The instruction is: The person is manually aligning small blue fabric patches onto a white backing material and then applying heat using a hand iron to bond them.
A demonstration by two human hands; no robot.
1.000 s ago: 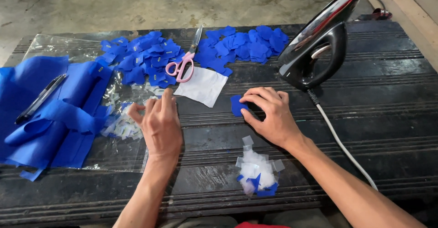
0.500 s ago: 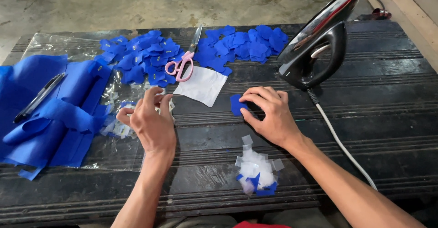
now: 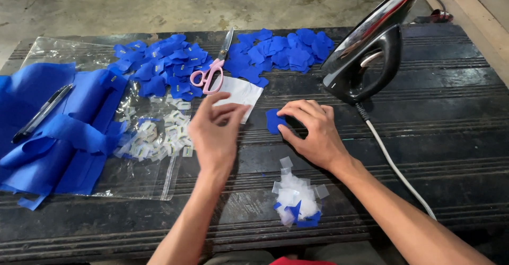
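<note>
Bare table (image 3: pixel 450 127) lies right of the iron cord (image 3: pixel 395 164); scraps (image 3: pixel 297 198) crowd the middle.

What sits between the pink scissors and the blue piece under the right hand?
In the head view, a white square of cloth or paper lies between the pink scissors and the blue piece pinned by the right hand.
</note>
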